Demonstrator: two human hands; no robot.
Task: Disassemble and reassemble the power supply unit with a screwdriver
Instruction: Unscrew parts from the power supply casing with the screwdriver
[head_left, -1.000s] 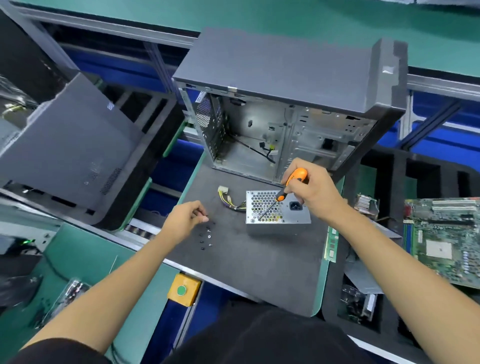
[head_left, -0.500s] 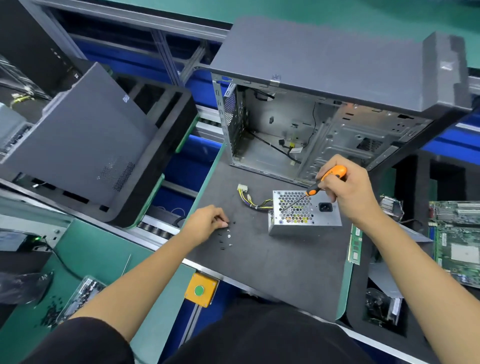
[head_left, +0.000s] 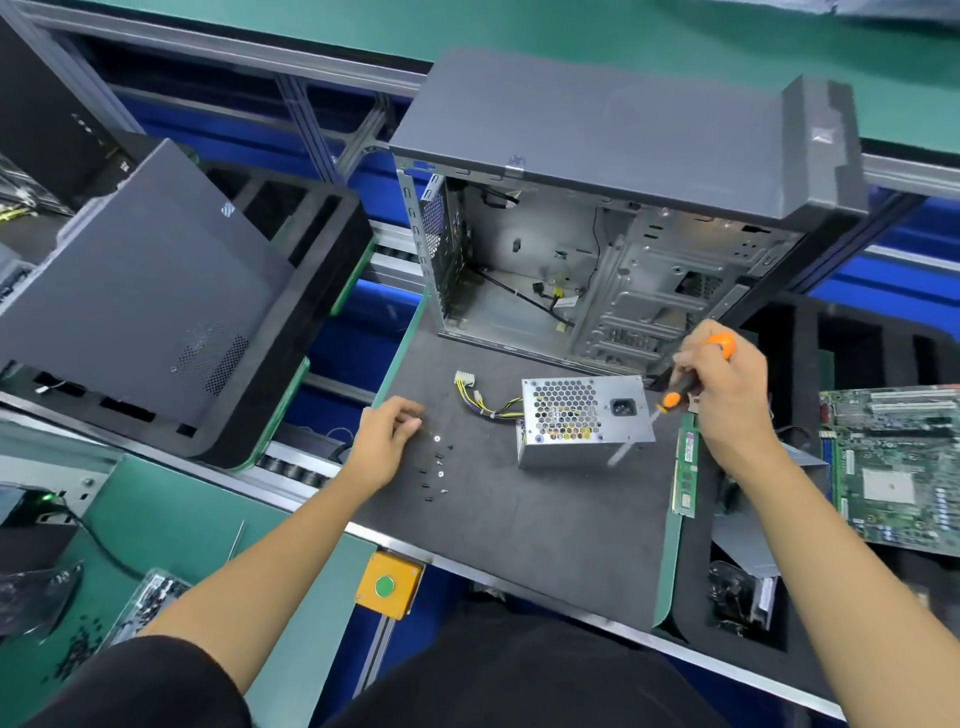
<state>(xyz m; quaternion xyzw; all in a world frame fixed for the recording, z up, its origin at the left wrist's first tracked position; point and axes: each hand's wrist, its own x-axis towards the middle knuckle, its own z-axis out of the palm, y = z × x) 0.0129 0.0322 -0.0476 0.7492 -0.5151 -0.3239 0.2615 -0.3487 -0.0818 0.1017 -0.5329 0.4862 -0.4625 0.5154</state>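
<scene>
Dark matting (head_left: 519, 530) covers the bench, with an open computer case (head_left: 597, 249) standing beyond both hands. Power supply unit (head_left: 582, 421) lies on the mat between them, out of the case, cable bundle (head_left: 483, 400) trailing toward the left hand (head_left: 387, 441). That hand's fingertips are curled at the loose screws (head_left: 436, 462); whether one is pinched cannot be told. Right hand (head_left: 722, 384) grips the screwdriver (head_left: 675, 395), shaft angled down beside the unit's near right corner. Judgement: reassembly step. Recommend seating one screw squarely, steadying the housing, then driving straight to avoid cross-threading.
</scene>
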